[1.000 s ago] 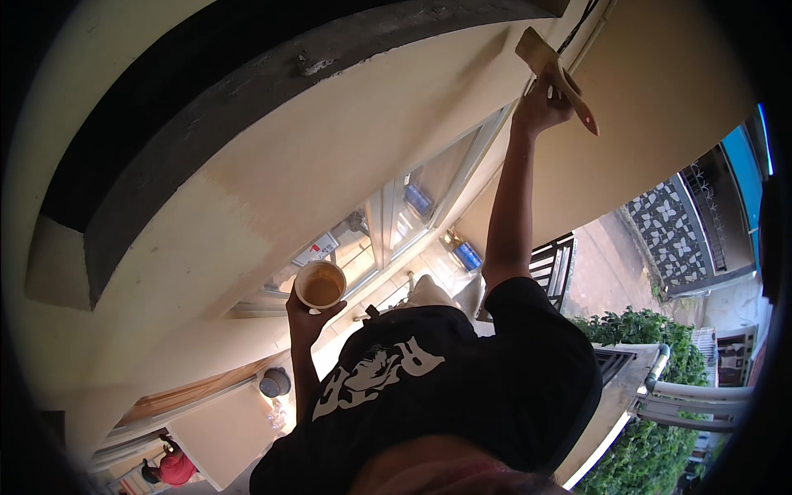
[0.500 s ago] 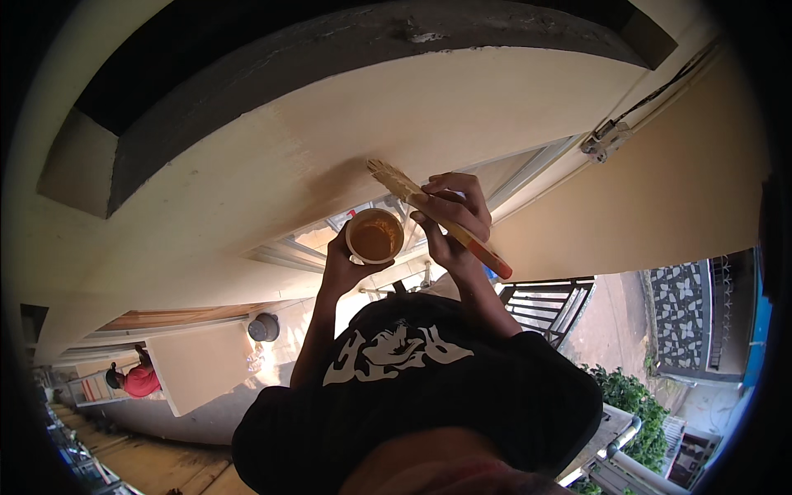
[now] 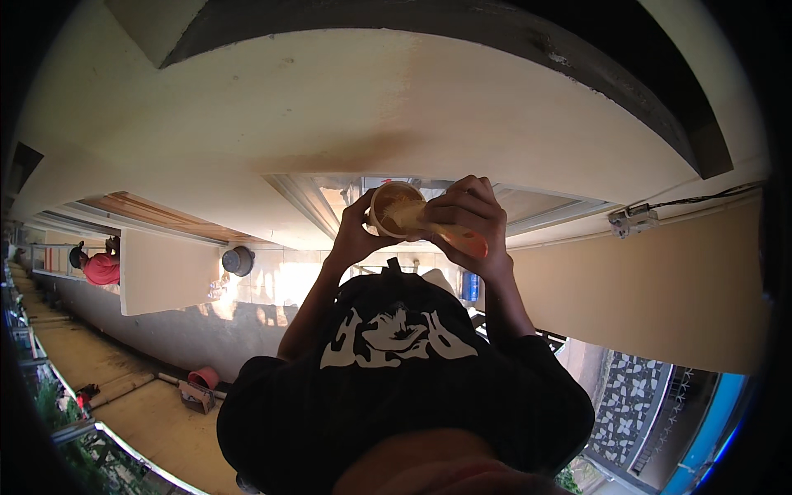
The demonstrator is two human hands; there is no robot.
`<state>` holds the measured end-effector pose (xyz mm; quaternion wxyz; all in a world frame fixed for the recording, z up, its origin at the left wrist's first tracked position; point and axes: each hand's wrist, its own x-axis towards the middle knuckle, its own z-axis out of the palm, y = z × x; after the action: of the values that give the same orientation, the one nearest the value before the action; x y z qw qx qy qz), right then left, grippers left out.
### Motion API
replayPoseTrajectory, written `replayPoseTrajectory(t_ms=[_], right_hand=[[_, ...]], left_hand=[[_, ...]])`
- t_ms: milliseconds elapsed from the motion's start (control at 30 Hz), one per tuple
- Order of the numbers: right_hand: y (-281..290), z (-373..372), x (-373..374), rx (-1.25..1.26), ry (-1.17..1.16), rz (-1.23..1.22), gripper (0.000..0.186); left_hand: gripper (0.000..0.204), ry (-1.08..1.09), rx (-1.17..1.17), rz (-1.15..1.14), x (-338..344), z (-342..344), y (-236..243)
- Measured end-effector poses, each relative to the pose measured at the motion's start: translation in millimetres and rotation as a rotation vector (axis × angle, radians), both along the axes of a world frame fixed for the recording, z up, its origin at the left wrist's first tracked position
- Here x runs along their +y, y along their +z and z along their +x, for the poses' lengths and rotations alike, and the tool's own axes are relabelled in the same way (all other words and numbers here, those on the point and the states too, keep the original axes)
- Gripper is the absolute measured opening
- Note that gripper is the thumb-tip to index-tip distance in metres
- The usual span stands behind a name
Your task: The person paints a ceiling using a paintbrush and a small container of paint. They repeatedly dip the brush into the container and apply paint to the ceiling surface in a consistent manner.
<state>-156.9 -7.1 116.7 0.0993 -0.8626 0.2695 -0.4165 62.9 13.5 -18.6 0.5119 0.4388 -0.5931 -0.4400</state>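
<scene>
My left hand (image 3: 356,233) is wrapped round a small round tub (image 3: 374,216) of tan paint, tilted so its mouth faces up toward me. A paintbrush (image 3: 467,240) with a pale body and a red-orange handle end is gripped in my right hand (image 3: 472,213). Its bristles dip into the tub's mouth, so their tips are hidden. Both hands are close together, below the cream wall surface (image 3: 247,107). That surface carries a patch of fresher, darker paint with an uneven edge near the middle.
A dark grey ledge (image 3: 462,33) curves along the top. Below the painted surface is a window frame (image 3: 301,198). A clear box with cables (image 3: 634,221) is fixed at right. At left are a person in a red shirt (image 3: 102,269), a dark bucket (image 3: 238,261) and a pink bucket (image 3: 204,378).
The paintbrush has come down from beside the wall into the tub. The tub has tilted and risen slightly. My view has turned, so the surroundings have shifted.
</scene>
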Motion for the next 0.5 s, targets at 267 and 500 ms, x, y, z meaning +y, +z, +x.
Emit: replayPoseTrajectory(t_ms=[267, 500], right_hand=[[7, 36, -18, -0.004, 0.109, -0.001, 0.033], [-1, 60, -30, -0.138, 0.111, 0.131, 0.028]], left_hand=[[0.079, 0.165, -0.010, -0.015, 4, 16, 9], [0.080, 0.247, 0.056, -0.113, 0, 21, 15]])
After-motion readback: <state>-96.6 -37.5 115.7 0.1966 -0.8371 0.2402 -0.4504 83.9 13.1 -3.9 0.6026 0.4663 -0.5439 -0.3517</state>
